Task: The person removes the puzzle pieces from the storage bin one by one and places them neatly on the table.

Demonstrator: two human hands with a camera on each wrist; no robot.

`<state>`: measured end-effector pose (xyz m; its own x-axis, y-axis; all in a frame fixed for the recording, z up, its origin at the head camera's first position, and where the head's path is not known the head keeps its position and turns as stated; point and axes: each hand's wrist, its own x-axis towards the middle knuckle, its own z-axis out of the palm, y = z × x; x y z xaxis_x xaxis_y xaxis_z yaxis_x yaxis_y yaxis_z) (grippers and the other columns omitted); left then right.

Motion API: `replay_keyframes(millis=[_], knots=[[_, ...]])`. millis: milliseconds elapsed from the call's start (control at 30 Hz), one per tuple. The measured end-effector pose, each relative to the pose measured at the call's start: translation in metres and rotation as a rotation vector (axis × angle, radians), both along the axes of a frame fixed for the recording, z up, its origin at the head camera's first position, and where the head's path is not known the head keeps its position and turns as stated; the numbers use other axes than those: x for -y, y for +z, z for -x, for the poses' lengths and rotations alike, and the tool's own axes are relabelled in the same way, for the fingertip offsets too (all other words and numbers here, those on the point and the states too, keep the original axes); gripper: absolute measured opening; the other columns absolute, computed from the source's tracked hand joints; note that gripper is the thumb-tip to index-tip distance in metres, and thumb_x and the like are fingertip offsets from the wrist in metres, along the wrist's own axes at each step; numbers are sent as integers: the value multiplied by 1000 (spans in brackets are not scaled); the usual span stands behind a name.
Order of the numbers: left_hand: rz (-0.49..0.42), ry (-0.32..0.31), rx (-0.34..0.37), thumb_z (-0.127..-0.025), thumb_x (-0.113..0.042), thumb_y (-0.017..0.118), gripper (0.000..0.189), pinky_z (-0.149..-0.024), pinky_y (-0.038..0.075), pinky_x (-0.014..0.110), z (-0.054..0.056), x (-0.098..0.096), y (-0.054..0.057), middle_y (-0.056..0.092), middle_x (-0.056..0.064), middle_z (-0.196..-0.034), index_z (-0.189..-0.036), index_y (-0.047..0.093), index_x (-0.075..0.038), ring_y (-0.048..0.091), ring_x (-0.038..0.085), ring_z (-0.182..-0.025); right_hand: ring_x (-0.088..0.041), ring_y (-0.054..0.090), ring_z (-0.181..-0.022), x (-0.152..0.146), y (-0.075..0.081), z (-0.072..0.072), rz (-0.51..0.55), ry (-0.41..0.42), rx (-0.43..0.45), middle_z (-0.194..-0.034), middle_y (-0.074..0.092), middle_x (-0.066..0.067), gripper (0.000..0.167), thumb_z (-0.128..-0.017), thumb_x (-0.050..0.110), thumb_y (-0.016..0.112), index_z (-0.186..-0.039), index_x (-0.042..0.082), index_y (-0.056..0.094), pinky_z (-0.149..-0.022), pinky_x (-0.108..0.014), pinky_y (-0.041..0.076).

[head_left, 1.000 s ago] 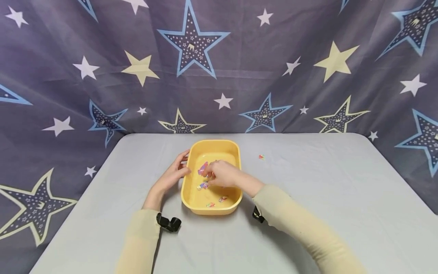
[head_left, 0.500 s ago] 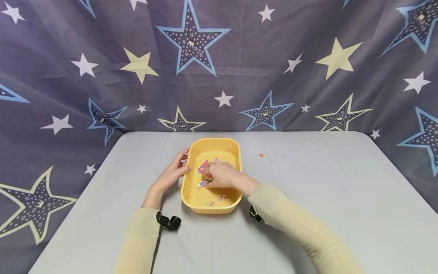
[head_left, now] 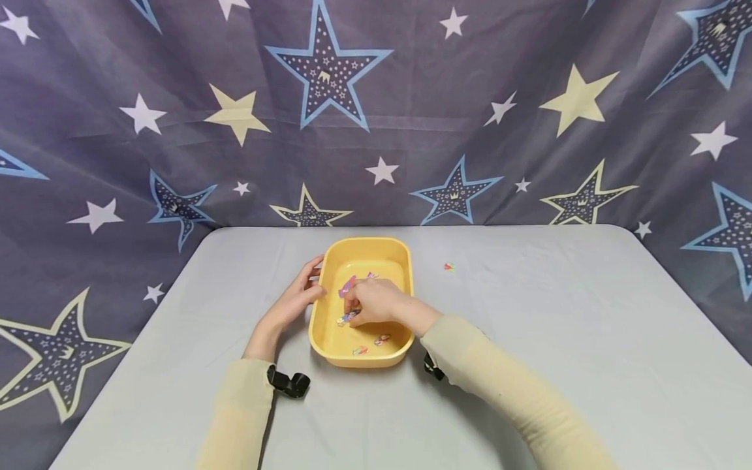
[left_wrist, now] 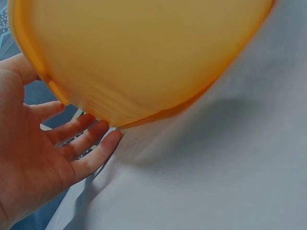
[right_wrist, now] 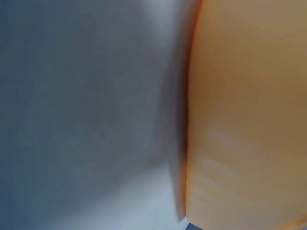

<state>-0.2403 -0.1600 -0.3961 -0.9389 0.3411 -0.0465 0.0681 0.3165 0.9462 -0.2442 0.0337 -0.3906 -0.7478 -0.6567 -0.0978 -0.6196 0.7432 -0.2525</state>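
A yellow plastic tub (head_left: 326,333) stands on the table, its long sides running away from me. My left hand (head_left: 292,301) holds its left side, thumb at the rim and fingers along the outer wall. The left wrist view shows those fingertips against the wall of the tub (left_wrist: 153,57). My right hand (head_left: 378,301) reaches inside with curled fingers, pinching a small blue, purple and yellow piece (head_left: 343,320), partly hidden by the thumb. Just beyond lies a larger purple and pink piece (head_left: 347,287). The right wrist view shows the tub's outer wall (right_wrist: 244,105), not the hand.
Several small colourful pieces lie in the tub, among them a red and green one (head_left: 360,350) and a dark and red one (head_left: 382,339). A red and green scrap (head_left: 449,266) sits on the pale tablecloth (head_left: 529,307) to the right. A star-patterned curtain (head_left: 411,130) hangs behind.
My right hand has shifted slightly left and toward me inside the tub, its fingers closing over the blue and purple piece. The left hand keeps its place at the rim.
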Motion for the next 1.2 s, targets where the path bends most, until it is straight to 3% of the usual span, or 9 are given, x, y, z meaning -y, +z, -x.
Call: replay_keyframes(millis=[200,467,633,800,967,1200], knots=[[5,7,-8,-79,-6,46,73,-80,41,28,-2,-1,2,31,25,-134,-145,16,-10,42,33,-109,-4,50,-80,1,0,0,1,8,1,-92,54,11,19,-73,38,72,-88,28,68,-68,-25,40],[-5,12,-5,-78,-6,46,73,-80,42,29,-2,-1,2,31,24,-134,-145,17,-11,42,37,-111,-3,52,-75,-1,2,1,59,20,16,-80,60,11,15,-72,29,73,-85,23,68,-68,-23,41],[-5,12,-4,-79,-5,45,73,-81,42,31,-2,-1,2,31,25,-134,-145,17,-10,42,37,-111,-5,51,-72,-3,5,2,99,45,29,-78,61,7,14,-71,23,72,-84,20,67,-77,-28,42],[-10,16,3,-79,-4,46,73,-83,42,34,-2,-1,3,30,25,-134,-145,17,-11,42,39,-112,-8,54,-81,-7,11,5,131,53,31,-91,64,6,19,-71,20,70,-90,17,69,-84,-27,41],[-12,21,6,-78,-4,46,73,-82,42,31,-2,-2,3,30,25,-134,-145,17,-11,41,40,-113,-11,55,-81,-13,15,9,159,49,37,-93,64,3,29,-72,19,69,-100,15,71,-77,-23,42],[-6,24,4,-78,-4,46,74,-80,42,30,-2,-2,4,30,25,-134,-145,17,-11,42,34,-108,-6,51,-71,-20,17,9,183,27,16,-83,57,3,22,-72,23,72,-94,17,71,-68,-21,40]])
